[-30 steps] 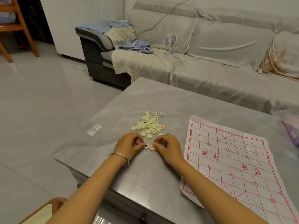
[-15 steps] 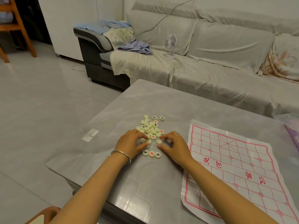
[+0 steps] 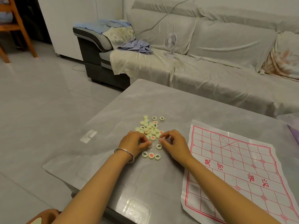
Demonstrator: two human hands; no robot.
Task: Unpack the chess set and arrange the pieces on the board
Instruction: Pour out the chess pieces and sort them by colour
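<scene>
A heap of cream round chess pieces [image 3: 151, 126] with red or black characters lies on the grey table [image 3: 161, 102]. Just in front of it, three pieces sit face up in a row [image 3: 151, 155], and one black-marked piece [image 3: 159, 146] lies alone above them. My left hand [image 3: 134, 143], with a silver bangle on the wrist, pinches a piece at the heap's near edge. My right hand [image 3: 175, 143] has curled fingers that pinch a piece at the heap's near right edge. The paper board [image 3: 234, 167], white with red lines, lies flat to the right and holds no pieces.
A sofa [image 3: 210, 70] with a small white fan [image 3: 170, 44] and crumpled clothes [image 3: 137, 46] runs behind the table. A clear plastic bag [image 3: 291, 125] lies at the table's right edge. The table's left edge drops to tiled floor [image 3: 40, 110]. A wooden chair [image 3: 14, 29] stands at far left.
A fourth face-up piece, marked in black, now lies alone above the row of three. Both hands stay at the heap's near edge, working on further pieces.
</scene>
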